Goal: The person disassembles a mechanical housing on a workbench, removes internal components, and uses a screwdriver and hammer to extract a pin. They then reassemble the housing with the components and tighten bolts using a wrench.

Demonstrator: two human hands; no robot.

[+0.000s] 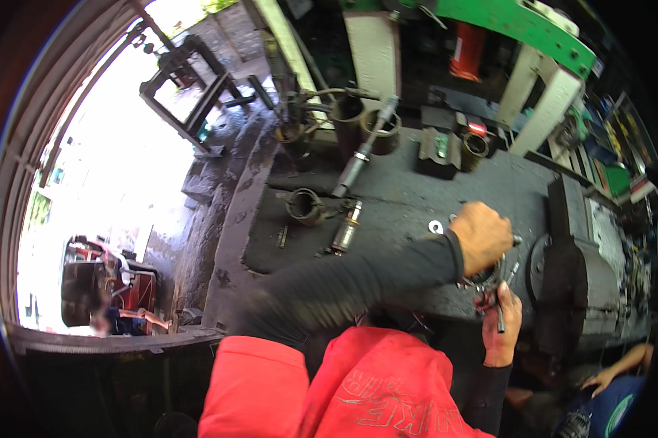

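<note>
My left hand (482, 237) reaches across the bench, curled closed over the top of a metal part. What its fingers grip is hidden, though a small metal end shows beside the knuckles. Just below it, my right hand (503, 325) holds the dark, greasy metal part (482, 277) from underneath, its fingers wrapped round it. A thin rod (500, 320) sticks down past the right thumb. Close to my left hand lies a pale flat ring (435, 227) on the bench.
The dark metal bench (409, 190) carries a cylindrical shaft-like part (347, 226), a hollow sleeve (305, 207) and a long metal rod (365, 150) leaning on metal cups. A heavy vise (574, 270) stands at right. Another person's hand (603, 379) shows at lower right.
</note>
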